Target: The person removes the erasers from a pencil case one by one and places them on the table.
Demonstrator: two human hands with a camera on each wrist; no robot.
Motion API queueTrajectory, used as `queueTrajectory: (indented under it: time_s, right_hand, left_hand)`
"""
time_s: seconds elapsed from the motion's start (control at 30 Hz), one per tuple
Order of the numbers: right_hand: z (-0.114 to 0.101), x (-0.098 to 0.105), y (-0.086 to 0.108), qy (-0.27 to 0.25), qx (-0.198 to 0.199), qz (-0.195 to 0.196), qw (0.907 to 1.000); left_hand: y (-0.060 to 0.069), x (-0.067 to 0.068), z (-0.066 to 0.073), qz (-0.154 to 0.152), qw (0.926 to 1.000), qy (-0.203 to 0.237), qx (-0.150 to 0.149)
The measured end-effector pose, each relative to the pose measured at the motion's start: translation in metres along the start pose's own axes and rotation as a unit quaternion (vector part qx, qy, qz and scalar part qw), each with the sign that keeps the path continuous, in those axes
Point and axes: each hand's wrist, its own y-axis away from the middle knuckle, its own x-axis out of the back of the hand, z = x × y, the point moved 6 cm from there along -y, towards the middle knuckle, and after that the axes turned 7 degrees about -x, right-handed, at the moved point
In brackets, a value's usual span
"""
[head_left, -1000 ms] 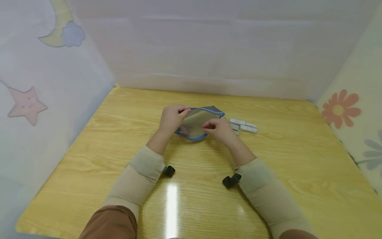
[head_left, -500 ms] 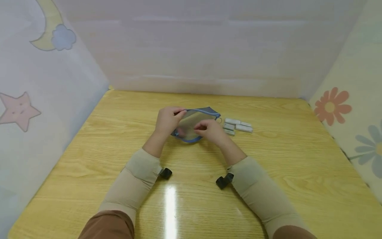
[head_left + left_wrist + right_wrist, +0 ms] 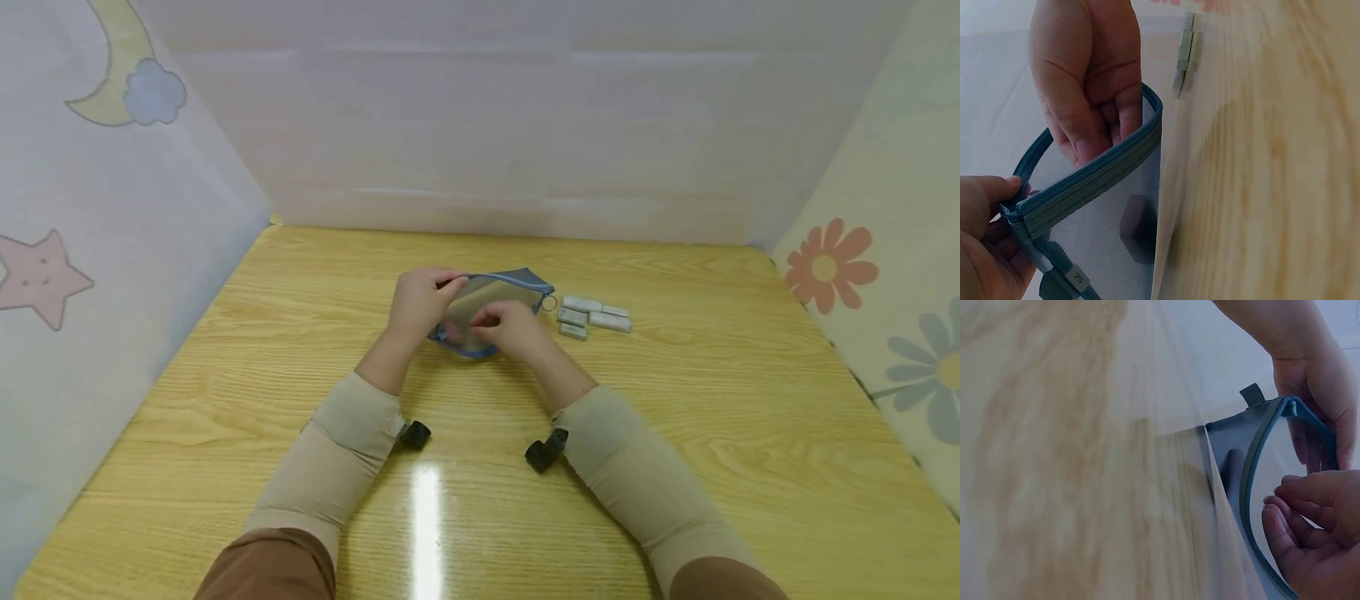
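A blue-edged mesh zipper pouch stands with its mouth spread at the middle of the table. My left hand pinches its rim near the left corner, thumb on one side and fingers on the other. My right hand is at the pouch's mouth, fingers loosely bent and pointing inward. No object shows between those fingers in the right wrist view, where the right hand faces the rim. Through the mesh in the left wrist view a dark block-like object shows in the pouch.
Several small white and grey-green blocks lie on the wooden table, right of the pouch. A metal ring hangs at the pouch's right corner. Paper walls with drawings, such as a star, enclose the table's back and sides.
My right hand has moved left across the pouch's mouth, so the ring and more of the small blocks now show. The left hand keeps its grip on the rim. The head view has shifted slightly.
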Motion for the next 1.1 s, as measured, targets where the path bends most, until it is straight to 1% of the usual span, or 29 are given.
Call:
queueTrajectory:
  time_s: [0.2, 0.33, 0.5, 0.7, 0.93, 1.1]
  right_hand:
    - [0.002, -0.006, -0.008, -0.013, 0.003, -0.009, 0.9999]
    - [0.005, -0.009, -0.013, -0.027, 0.004, -0.02, 0.9994]
    - [0.008, -0.014, -0.017, -0.023, 0.013, -0.026, 0.9993]
    - [0.01, -0.021, -0.02, -0.023, 0.022, -0.031, 0.999]
    - [0.008, -0.028, -0.024, -0.012, 0.033, -0.052, 0.998]
    - [0.006, -0.03, -0.026, -0.008, 0.033, -0.058, 0.9977]
  left_hand:
    - [0.0, 0.0, 0.003, 0.008, 0.9997, -0.001, -0.022]
    - [0.0, -0.001, 0.004, 0.007, 0.9996, -0.004, -0.028]
    - [-0.001, -0.003, 0.005, 0.0, 0.9997, -0.005, -0.025]
    - [0.0, -0.002, 0.005, -0.003, 0.9999, 0.0, -0.012]
    - [0.0, -0.002, 0.006, -0.001, 0.9999, 0.001, -0.017]
    - [0.0, -0.003, 0.006, -0.003, 0.9999, 0.002, -0.015]
